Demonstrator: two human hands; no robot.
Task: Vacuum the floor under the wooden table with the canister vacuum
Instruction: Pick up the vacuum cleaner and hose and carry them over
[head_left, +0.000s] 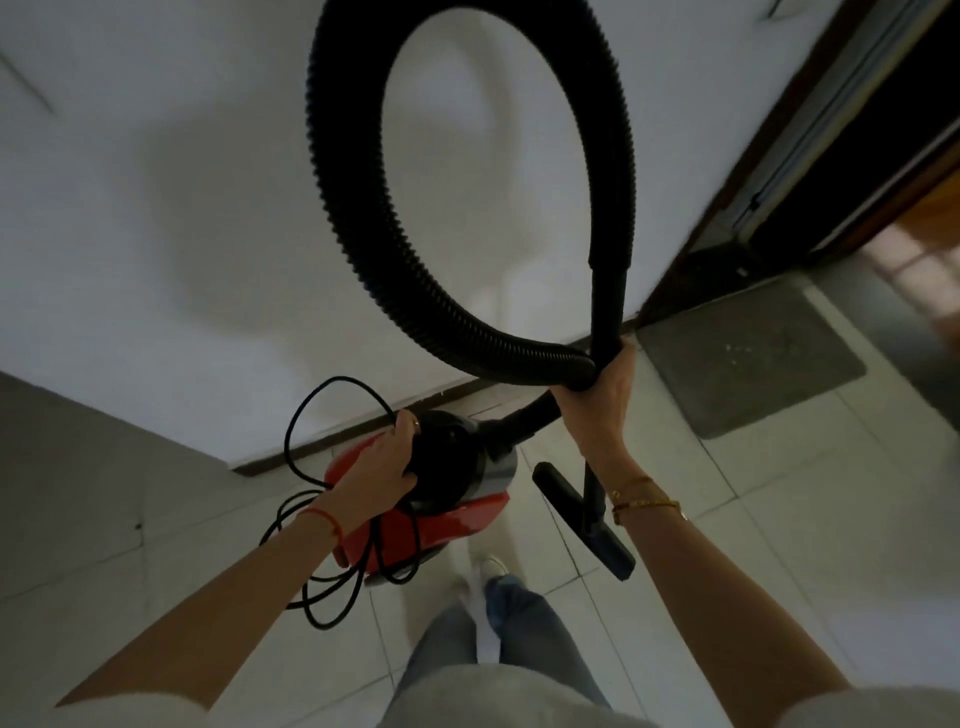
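gripping the upright wand, right hand; nozzle hangs downward.

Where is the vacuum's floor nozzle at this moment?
In the head view, the floor nozzle hangs right of centre, beside the red canister and below the right hand, which grips the hose.

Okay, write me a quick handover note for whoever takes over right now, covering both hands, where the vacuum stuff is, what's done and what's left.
Left hand: grips the red and black canister vacuum by its top, along with the black power cord.
Right hand: grips the looped black ribbed hose and wand.
The black floor nozzle hangs over the white tiled floor, beside a grey mat.
Done: vacuum picked up.
Left: no wooden table in view; reach it, plug in, vacuum underneath.
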